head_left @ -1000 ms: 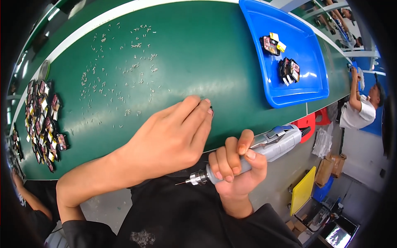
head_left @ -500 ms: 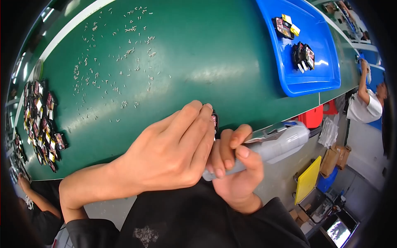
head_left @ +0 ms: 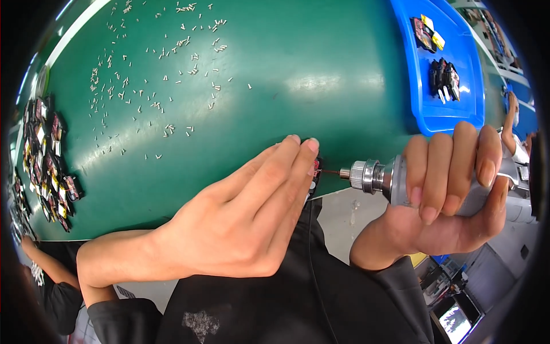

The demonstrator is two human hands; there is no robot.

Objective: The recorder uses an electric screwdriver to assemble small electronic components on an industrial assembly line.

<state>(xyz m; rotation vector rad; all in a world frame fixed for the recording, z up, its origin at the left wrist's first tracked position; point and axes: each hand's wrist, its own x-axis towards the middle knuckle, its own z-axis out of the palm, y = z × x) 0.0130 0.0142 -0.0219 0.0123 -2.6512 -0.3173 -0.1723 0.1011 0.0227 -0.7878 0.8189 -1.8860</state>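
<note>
Grey screwdriver (head_left: 395, 182) wrapped firmly in our right hand (head_left: 427, 229), bit (head_left: 330, 171) pointing nine o'clock, right up at the small black part (head_left: 314, 175)! It's at two o'clock from our left hand (head_left: 240, 212), whose fingers, pressed together, grip it; blue tray (head_left: 451, 119) at two, screws (head_left: 216, 87) toward ten.

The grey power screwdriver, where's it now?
The screwdriver is in the right hand, right of centre in the head view, pointing toward the left hand.
</note>
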